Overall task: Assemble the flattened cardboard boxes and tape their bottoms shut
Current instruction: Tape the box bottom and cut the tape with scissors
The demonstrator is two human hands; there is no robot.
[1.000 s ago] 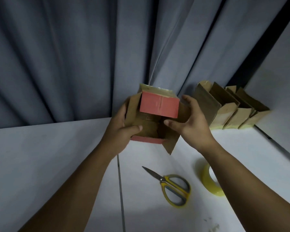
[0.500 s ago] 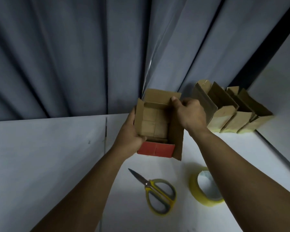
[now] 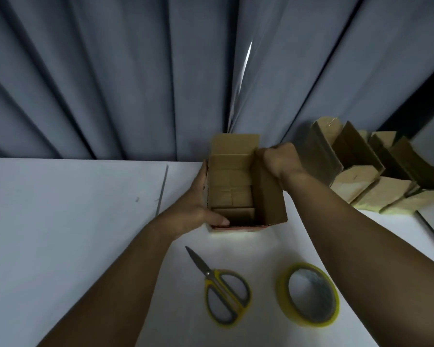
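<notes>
Brown cardboard fills the middle of your view: the cardboard box (image 3: 236,194) stands with its open top up on the white table (image 3: 73,221), close to the far edge, in front of the grey curtain (image 3: 135,71). Its far flap stands upright against the curtain and its right flap leans out towards the near right. Inside, you can see the bottom flaps folded flat, with a seam between them. A red strip (image 3: 236,228) shows along the box's near bottom edge.

Your left hand (image 3: 193,209) grips the box's left wall: the palm and fingers lie along the outside, and the thumb (image 3: 217,219) hooks over the near left corner into the box. Your right hand (image 3: 278,159) is curled tight round the far end of the right flap, at the far right corner; its fingertips are hidden from you.

Near you on the table lie yellow-handled scissors (image 3: 221,291), blades shut and pointing far-left. Just to their right lies a roll of yellow tape (image 3: 283,294), flat on its side. At the far right, a row of assembled boxes (image 3: 361,176) sits tilted beside the curtain, each one touching the next. None of these touches the box in your hands.
</notes>
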